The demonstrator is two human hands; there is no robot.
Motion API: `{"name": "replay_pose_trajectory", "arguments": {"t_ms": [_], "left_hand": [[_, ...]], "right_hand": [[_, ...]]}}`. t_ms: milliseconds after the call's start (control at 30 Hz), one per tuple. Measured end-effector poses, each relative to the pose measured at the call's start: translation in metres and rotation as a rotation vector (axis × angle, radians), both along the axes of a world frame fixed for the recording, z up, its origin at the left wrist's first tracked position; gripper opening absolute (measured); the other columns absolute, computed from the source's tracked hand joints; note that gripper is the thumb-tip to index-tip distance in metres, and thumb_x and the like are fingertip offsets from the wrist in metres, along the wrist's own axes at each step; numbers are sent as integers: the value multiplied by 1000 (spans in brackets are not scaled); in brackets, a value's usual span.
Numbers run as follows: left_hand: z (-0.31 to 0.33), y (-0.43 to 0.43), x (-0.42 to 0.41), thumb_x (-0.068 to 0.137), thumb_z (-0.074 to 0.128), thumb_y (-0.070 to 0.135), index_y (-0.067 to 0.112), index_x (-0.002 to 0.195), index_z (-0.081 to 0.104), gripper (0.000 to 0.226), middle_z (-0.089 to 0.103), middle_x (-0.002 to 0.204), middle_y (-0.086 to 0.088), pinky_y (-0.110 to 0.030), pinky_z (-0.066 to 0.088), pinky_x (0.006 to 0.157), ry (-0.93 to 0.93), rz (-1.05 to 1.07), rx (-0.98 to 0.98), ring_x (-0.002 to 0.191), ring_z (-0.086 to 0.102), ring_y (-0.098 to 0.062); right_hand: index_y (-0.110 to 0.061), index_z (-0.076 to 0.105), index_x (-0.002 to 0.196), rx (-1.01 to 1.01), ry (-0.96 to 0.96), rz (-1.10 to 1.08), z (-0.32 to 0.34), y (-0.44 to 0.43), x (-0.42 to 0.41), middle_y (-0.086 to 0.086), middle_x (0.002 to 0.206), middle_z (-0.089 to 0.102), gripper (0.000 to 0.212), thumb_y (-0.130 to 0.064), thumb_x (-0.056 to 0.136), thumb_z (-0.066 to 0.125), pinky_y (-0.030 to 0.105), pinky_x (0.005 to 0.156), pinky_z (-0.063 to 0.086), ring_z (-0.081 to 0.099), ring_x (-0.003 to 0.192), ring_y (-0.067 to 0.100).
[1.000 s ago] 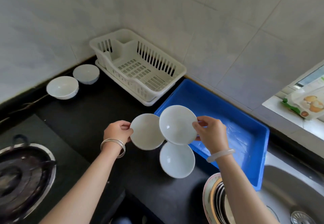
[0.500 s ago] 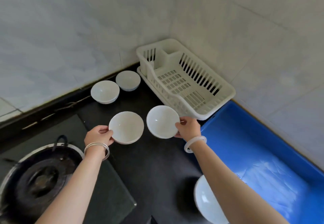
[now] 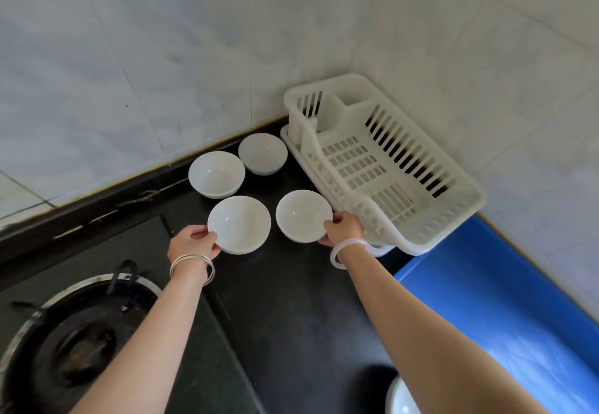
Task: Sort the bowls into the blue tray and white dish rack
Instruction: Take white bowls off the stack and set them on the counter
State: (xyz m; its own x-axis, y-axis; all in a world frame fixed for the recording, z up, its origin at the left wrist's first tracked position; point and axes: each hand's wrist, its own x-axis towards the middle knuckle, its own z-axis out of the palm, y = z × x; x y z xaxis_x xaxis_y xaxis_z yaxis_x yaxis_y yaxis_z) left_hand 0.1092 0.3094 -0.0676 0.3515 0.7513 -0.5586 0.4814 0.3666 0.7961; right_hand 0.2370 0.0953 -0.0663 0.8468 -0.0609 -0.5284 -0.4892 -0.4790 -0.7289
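My left hand (image 3: 191, 242) grips the near rim of a white bowl (image 3: 239, 224), held low over the black counter (image 3: 285, 300). My right hand (image 3: 344, 229) pinches the right rim of a second white bowl (image 3: 303, 215) just left of the white dish rack (image 3: 382, 167). Whether these bowls touch the counter I cannot tell. Two more white bowls stand by the wall: one (image 3: 216, 174) upright, another (image 3: 262, 153) behind it. A further bowl (image 3: 400, 397) shows partly at the bottom, behind my right forearm. The blue tray (image 3: 505, 310) lies at the right, with nothing in its visible part.
A gas stove with a round burner (image 3: 74, 345) fills the lower left. Tiled walls meet in a corner behind the rack. The rack stands with nothing in it, its near end beside the tray's far edge.
Both hands have carried their bowls left and away from me, from beside the blue tray to the counter near the two bowls by the wall. The view has swung left.
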Motion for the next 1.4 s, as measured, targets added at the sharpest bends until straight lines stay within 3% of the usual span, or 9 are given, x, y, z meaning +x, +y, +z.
{"name": "replay_pose_trajectory", "arguments": {"t_ms": [133, 367, 500, 567, 667, 800, 1033, 1233, 1400], "left_hand": [[-3, 0, 1, 78, 63, -5, 11, 91, 63, 21, 64, 93, -10, -34, 55, 71, 2, 18, -3, 90, 64, -29], [-7, -4, 1, 78, 62, -5, 11, 90, 62, 20, 65, 96, -12, -35, 56, 74, -19, 38, -33, 93, 64, -30], [-9, -6, -2, 78, 63, -4, 11, 91, 62, 20, 66, 98, -12, -39, 56, 79, -31, 45, -56, 96, 64, -30], [-9, -9, -5, 80, 63, -2, 11, 94, 62, 19, 66, 102, -13, -36, 55, 79, -68, 68, -82, 97, 64, -29], [-9, -16, -10, 84, 61, 3, 11, 105, 59, 23, 61, 108, -10, -33, 53, 77, -133, 107, -170, 95, 63, -27], [-13, -32, -21, 87, 59, 7, 11, 125, 49, 40, 52, 128, -13, -34, 53, 79, -205, 117, -369, 106, 58, -28], [-7, -44, -15, 88, 56, 5, 9, 124, 52, 36, 57, 126, -17, -30, 54, 66, -298, 255, -459, 97, 62, -25], [1, -44, -2, 87, 57, 2, 10, 121, 54, 35, 56, 127, -15, -35, 56, 75, -256, 338, -441, 110, 60, -29], [1, -46, -1, 88, 56, 3, 10, 122, 55, 34, 55, 129, -14, -36, 55, 75, -255, 339, -430, 107, 60, -27]], "right_hand": [[-17, 51, 95, 0, 10, -7, -4, 7, 3, -1, 69, 54, 15, -5, 87, 55, 31, 51, 57, 59, 51, 14], [-10, 55, 111, 55, 36, -46, -12, 12, 1, -1, 73, 55, 25, -4, 87, 55, 44, 71, 60, 59, 55, 15], [-10, 54, 113, 142, 63, -81, -8, 11, -3, 8, 95, 60, 25, -6, 88, 56, 34, 59, 58, 62, 76, 23], [-10, 53, 117, 203, 90, -102, -8, 9, -6, 14, 106, 61, 28, -8, 89, 56, 34, 64, 57, 63, 87, 26], [-14, 49, 127, 291, 166, -118, -9, 8, -14, 11, 103, 60, 36, -13, 91, 55, 37, 72, 58, 65, 88, 26], [-18, 51, 129, 462, 181, -217, -16, 7, -28, 8, 111, 58, 41, -10, 90, 58, 30, 63, 58, 67, 87, 24], [-11, 56, 125, 601, 141, -330, -17, 15, -26, 9, 112, 59, 39, -2, 87, 59, 27, 65, 57, 61, 106, 32], [-10, 54, 128, 594, 151, -331, -14, 30, -11, 12, 117, 58, 41, -2, 88, 58, 28, 71, 57, 64, 98, 29], [-10, 52, 130, 568, 139, -311, -14, 43, 0, 15, 122, 59, 43, -2, 88, 57, 29, 77, 56, 64, 93, 27]]}}
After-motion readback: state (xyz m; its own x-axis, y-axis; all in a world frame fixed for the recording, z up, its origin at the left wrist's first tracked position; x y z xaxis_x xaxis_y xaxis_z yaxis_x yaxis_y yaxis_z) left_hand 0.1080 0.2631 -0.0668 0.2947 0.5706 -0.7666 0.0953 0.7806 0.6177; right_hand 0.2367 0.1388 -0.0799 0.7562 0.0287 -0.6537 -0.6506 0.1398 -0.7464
